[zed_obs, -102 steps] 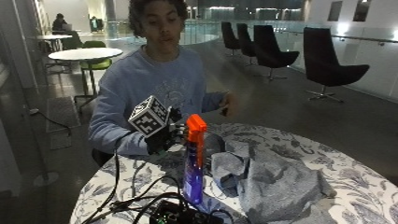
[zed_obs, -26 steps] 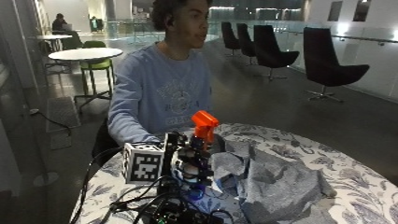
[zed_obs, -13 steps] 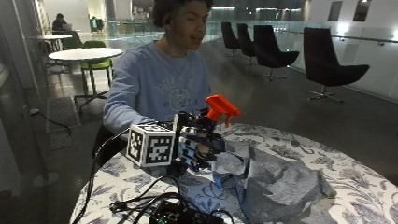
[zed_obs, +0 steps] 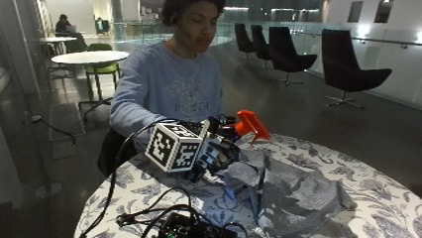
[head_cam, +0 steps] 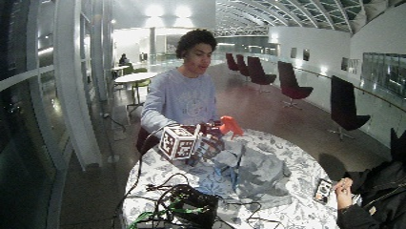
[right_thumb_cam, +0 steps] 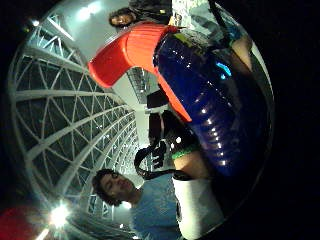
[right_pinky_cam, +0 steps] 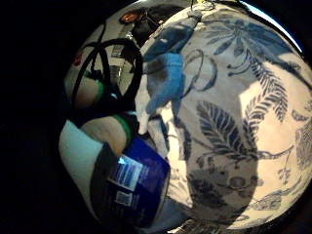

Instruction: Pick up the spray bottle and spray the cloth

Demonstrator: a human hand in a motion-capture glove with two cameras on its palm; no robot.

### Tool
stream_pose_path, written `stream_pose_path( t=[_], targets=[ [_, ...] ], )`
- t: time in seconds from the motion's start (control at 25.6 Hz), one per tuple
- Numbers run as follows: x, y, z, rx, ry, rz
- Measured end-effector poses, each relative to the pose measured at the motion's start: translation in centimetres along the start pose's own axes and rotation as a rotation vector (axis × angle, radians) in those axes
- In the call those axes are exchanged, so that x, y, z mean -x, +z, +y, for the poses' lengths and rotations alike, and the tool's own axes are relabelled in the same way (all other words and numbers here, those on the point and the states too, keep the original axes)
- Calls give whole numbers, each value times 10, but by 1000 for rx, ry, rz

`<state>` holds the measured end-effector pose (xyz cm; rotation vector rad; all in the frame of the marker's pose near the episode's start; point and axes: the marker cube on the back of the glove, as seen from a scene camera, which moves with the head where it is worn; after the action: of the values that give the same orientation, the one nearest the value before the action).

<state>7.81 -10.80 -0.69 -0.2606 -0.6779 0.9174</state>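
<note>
My gloved right hand [zed_obs: 212, 154] grips a spray bottle [zed_obs: 250, 126] with a dark blue body and an orange head, held tilted over the table. The orange head points toward the crumpled grey-blue cloth [zed_obs: 293, 194] lying just beside it on the table. In the thumb side palm view the blue bottle [right_thumb_cam: 215, 115] fills much of the picture, its orange head [right_thumb_cam: 129, 52] beyond my fingers. The little finger side palm view shows the bottle's labelled base [right_pinky_cam: 139, 187] over the floral tabletop [right_pinky_cam: 234, 122]. In the wide view the hand [head_cam: 204, 143] is at the cloth's [head_cam: 252, 172] edge.
The round table [zed_obs: 369, 168] has a blue floral cover. A black device with tangled cables [zed_obs: 188, 225] sits at its front edge. In the wide view a phone [head_cam: 323, 190] lies at the right rim near another person. Chairs and tables stand behind.
My hand has raised and tipped the bottle, and its orange head has swung over toward the cloth. The cloth lies as before.
</note>
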Motion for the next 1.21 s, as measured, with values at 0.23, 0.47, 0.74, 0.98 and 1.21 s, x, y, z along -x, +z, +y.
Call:
stream_pose_path(
  t=[0.23, 0.47, 0.74, 0.98, 1.21],
  targets=[
    [2, 12, 11, 58, 50, 23],
    [4, 19, 19, 84, 73, 41],
    [9, 28, 30, 116, 89, 36],
    [14, 35, 35, 131, 104, 59],
    [14, 45, 37, 133, 103, 42]
  ],
)
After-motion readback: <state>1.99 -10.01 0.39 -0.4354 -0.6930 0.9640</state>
